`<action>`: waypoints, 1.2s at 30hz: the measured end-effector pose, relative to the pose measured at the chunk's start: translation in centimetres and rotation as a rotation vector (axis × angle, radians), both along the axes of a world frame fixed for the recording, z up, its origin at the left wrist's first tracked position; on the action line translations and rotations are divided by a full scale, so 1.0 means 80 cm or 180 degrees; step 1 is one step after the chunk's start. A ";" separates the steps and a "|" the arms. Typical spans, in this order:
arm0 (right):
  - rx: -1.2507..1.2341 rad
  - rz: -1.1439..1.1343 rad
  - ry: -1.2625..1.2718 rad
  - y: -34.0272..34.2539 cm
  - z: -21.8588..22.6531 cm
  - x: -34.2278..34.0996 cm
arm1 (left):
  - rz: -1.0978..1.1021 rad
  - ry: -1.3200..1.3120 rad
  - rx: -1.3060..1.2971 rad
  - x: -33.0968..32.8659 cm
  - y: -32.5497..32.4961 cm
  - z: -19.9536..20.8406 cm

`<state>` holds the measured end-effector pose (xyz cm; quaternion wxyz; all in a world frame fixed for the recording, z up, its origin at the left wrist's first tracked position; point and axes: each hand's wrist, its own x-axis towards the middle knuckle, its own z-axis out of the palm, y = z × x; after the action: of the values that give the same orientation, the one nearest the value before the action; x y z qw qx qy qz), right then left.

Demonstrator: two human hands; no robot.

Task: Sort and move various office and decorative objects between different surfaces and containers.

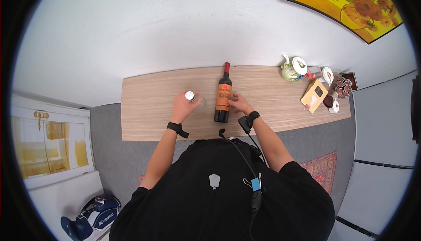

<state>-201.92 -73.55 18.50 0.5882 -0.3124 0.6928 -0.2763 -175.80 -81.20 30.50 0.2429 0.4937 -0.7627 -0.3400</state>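
A dark wine bottle (223, 95) with an orange label and a red neck wrap lies on the wooden table (153, 83), its neck toward the wall. Left of it, my left hand (182, 108) is closed around a clear container with a round, silvery white cap (190, 96). Most of the container's body is hidden by my fingers and its transparency, so its exact kind is unclear. My right hand (241, 104) is at the wine bottle's right side, thumb and fingers apart, fingertips at the label's edge. Whether they touch it is hard to tell.
At the table's right end stand a cabbage-shaped teapot (290, 71), a tan packet (314, 95), a patterned round jar (343, 87) and several lidded containers. A sunflower picture (351, 6) hangs above. A blue and white bag (98, 214) sits lower left. Cables (245, 164) hang across my shirt.
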 end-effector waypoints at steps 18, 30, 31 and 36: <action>-0.0295 0.0217 -0.0187 0.000 -0.033 0.010 | -0.1098 0.0116 0.0109 0.040 0.053 0.011; 0.0325 -0.0054 -0.0433 -0.006 0.009 0.035 | -0.1409 0.0219 -0.0132 0.048 0.059 0.008; 0.0365 -0.0076 -0.0436 -0.006 0.009 0.036 | -0.1412 0.0183 -0.0107 0.049 0.059 0.008; 0.0307 -0.0033 -0.0499 -0.008 0.002 0.033 | -0.1363 0.0181 -0.0027 0.047 0.061 0.009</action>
<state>-199.30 -74.22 18.62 0.6535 -0.2576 0.6588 -0.2693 -172.00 -76.36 31.19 0.1886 0.3096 -0.8444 -0.3945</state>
